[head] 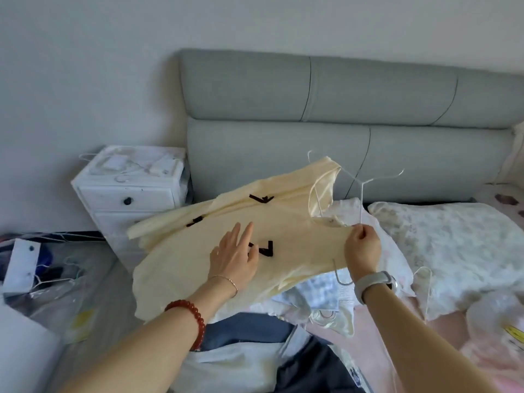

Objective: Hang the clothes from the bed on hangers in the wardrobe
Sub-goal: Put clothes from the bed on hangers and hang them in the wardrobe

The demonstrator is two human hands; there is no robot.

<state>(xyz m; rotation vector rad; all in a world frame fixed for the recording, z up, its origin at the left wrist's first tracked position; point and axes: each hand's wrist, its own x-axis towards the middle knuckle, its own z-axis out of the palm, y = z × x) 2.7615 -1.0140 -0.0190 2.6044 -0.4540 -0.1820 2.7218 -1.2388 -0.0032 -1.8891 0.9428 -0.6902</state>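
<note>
- At the left of the frame we see a white bedside drawer unit [127,191] with loose wire hangers on top.
- Our left hand [234,256] lies flat, fingers straight, on the cream shirt [181,251], which we hold up at centre frame above the bed [459,236].
- Our right hand [363,248] pinches the shirt's collar edge together with a white wire hanger [360,191], right of centre.
- More clothes [255,336] lie heaped below.
</note>
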